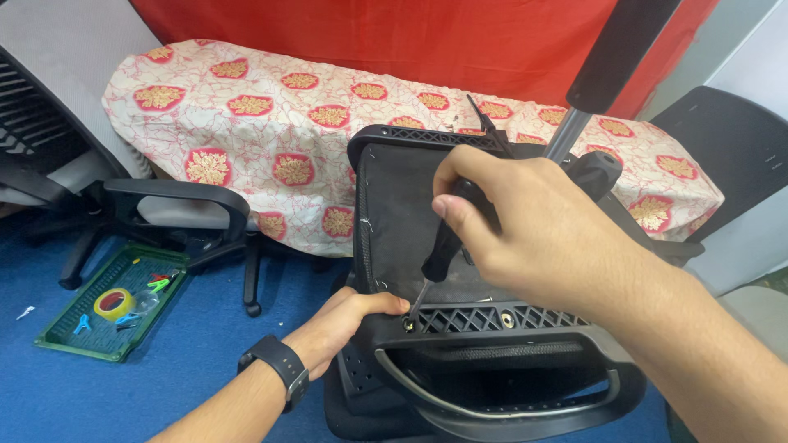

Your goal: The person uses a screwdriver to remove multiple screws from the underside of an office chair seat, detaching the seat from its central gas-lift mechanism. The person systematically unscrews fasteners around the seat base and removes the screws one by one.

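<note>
Ahead of you a tabletop (271,123) is draped in a cream cloth with red and gold medallions, and a red curtain (369,37) hangs behind it. To your left stands a grey office chair (98,176) with a black armrest, on blue carpet (205,328). Beside its wheeled base you have a green tray (61,336) lying on the carpet, holding a roll of yellow tape (112,303) and some small coloured clips. At your far right is another black chair back (730,148).
</note>
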